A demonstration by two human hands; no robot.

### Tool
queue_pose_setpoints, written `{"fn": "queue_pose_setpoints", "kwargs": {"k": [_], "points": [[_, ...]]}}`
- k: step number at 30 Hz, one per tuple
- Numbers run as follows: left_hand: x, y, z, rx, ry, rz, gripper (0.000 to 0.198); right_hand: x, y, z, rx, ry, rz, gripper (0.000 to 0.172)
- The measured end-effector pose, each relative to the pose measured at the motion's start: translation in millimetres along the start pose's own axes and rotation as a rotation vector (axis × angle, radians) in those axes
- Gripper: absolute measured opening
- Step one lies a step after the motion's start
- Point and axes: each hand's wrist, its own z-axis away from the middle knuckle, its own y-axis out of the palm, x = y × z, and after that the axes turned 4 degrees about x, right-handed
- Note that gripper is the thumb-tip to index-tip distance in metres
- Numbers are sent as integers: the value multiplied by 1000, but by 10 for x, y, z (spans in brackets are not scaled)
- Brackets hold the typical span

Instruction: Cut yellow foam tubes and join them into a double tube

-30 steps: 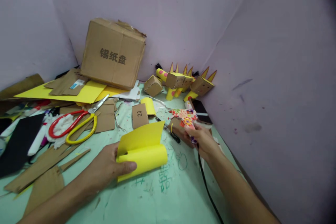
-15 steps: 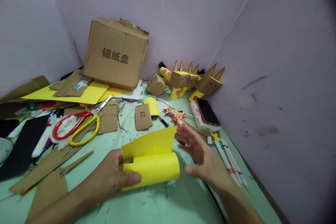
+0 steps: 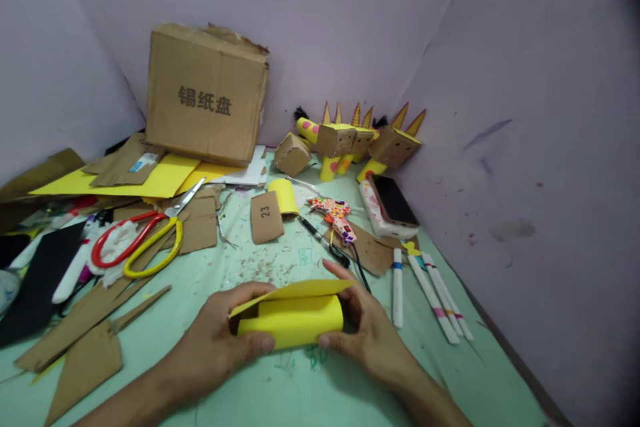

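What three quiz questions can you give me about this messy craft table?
1. True or false: the left hand and the right hand both grip the yellow paper roll.
2. The scissors have handles coloured: A red and yellow; B blue and green; C black and white.
3. Fill in: the small cardboard piece behind the roll shows the number ____.
Key: 1 true; 2 A; 3 23.
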Motion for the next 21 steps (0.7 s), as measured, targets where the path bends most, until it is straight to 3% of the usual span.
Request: {"fn": "queue_pose_setpoints", "kwargs": {"k": [8, 14, 21], "points": [[-42, 1, 7, -67, -45, -95, 39, 16, 8, -21, -104, -62, 47, 70], [-97, 9, -19, -175, 32, -312, 34, 24, 0, -74, -121, -69, 54, 67], [46, -37, -23, -247, 177, -457, 29, -80, -45, -139, -98, -142, 25, 68]]}}
